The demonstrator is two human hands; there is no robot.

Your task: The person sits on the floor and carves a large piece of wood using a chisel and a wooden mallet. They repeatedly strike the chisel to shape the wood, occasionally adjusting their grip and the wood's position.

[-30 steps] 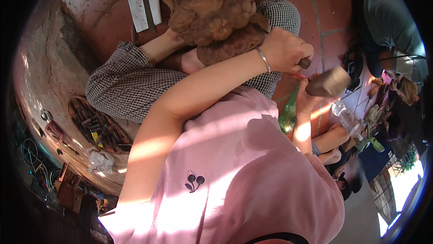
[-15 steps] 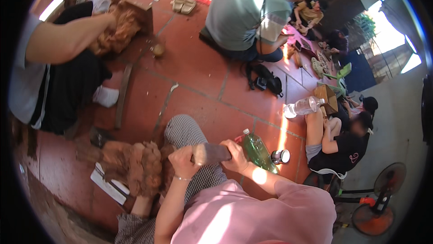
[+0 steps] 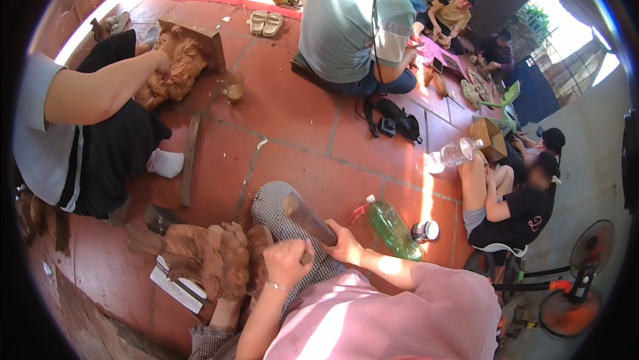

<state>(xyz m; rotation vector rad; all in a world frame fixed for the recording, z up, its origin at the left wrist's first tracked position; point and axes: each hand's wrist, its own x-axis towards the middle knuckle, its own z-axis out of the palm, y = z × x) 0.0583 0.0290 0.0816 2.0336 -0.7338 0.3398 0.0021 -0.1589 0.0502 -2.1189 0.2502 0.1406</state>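
My right hand (image 3: 344, 244) is closed around the narrow end of a wooden mallet (image 3: 308, 219), its thick end tilted up and to the left above my checkered knee. Just left of and below it, my left hand (image 3: 287, 264) makes a fist with a bracelet at the wrist. A short brown handle end pokes from that fist; the rest of the tool is hidden. Beside my left hand, a reddish-brown wood carving (image 3: 208, 257) with rounded lumps lies on its side by my legs. White sheets (image 3: 177, 288) lie partly under it.
A green bottle (image 3: 394, 230) and dark jar (image 3: 426, 230) are to my right, near a clear bottle (image 3: 455, 153). At left a person works on another carving (image 3: 178, 63). Other people sit ahead and right. A fan (image 3: 574, 287) stands lower right; a wooden strip (image 3: 190, 160) lies on the tiles.
The mallet's thick end has moved up and away from my left fist, which it overlapped before. The whole view has shifted slightly.
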